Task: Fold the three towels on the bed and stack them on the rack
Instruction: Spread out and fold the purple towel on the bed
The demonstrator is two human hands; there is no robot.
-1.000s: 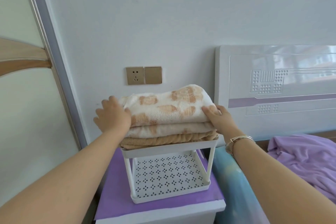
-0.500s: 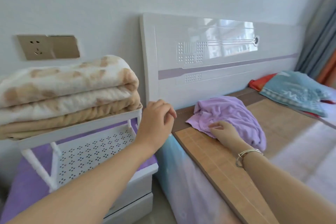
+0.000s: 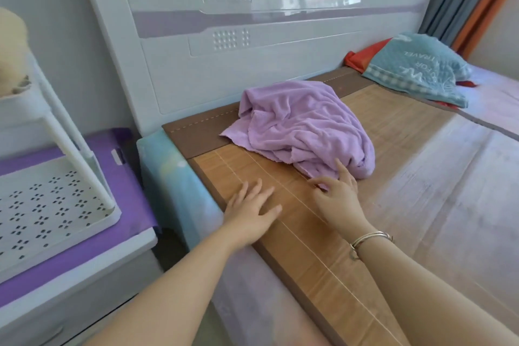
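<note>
bare mat (image 3: 393, 132) right, purple towel (image 3: 306, 123) heaped ahead

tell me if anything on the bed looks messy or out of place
The purple towel stands out: it lies crumpled in a loose heap on the bamboo mat near the headboard, not folded. The right hand touches its near edge; the left hand rests flat on the mat beside it.

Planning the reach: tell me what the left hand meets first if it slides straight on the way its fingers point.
Probably the purple towel; the left hand lies open on the mat, fingers aimed up-right.
</note>
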